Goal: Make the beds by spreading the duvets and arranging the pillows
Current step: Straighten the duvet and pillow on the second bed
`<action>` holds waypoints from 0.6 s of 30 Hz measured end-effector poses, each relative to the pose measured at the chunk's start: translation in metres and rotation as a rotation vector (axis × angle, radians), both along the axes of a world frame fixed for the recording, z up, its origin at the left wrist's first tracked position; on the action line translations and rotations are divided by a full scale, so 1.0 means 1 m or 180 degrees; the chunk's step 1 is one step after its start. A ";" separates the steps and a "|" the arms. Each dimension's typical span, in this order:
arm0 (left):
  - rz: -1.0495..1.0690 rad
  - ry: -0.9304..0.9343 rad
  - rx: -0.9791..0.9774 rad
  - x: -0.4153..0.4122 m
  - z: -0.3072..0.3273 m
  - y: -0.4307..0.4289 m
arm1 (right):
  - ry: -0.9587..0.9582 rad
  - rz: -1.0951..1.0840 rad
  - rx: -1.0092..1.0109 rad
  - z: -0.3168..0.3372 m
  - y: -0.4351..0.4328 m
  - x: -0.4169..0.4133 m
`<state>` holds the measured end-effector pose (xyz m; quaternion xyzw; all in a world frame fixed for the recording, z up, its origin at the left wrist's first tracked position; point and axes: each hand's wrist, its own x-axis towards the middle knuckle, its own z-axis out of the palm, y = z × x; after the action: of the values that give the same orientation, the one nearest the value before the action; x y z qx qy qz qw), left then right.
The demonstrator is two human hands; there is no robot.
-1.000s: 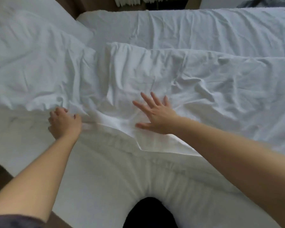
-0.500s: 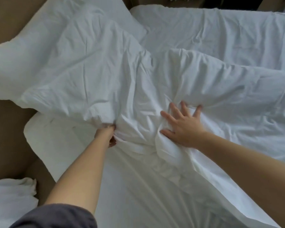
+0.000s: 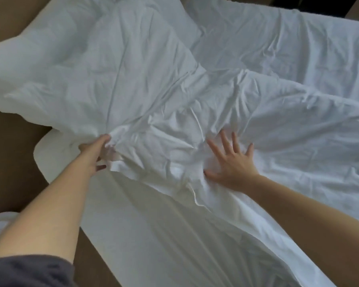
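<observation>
White cotton covers nearly everything here. The duvet [image 3: 174, 100] lies crumpled across the bed [image 3: 153, 235], and one puffed part of it hangs out past the bed's left edge, above the brown floor [image 3: 13, 162]. The left hand [image 3: 95, 153] grips a gathered fold of the duvet's near border, close to the bed's left corner. I judge that it holds this fold in order to draw the cover along that edge. The right hand [image 3: 230, 162] lies flat on the duvet with its fingers spread, probably to stop the cloth from sliding during the pull. The spreading looks only begun: the duvet has many creases, and the sheet at the near edge is bare.
</observation>
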<state>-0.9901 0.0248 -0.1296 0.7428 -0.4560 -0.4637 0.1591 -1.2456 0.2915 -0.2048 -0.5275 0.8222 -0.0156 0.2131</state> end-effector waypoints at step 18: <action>0.1507 0.1238 -0.2026 -0.035 0.119 -0.124 | -0.0319 -0.0095 -0.0301 0.028 -0.083 -0.006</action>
<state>-1.0246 -0.0995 -0.0109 0.6396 -0.3550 -0.3821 0.5647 -1.2519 0.2088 -0.1764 -0.5233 0.8166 -0.0840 0.2287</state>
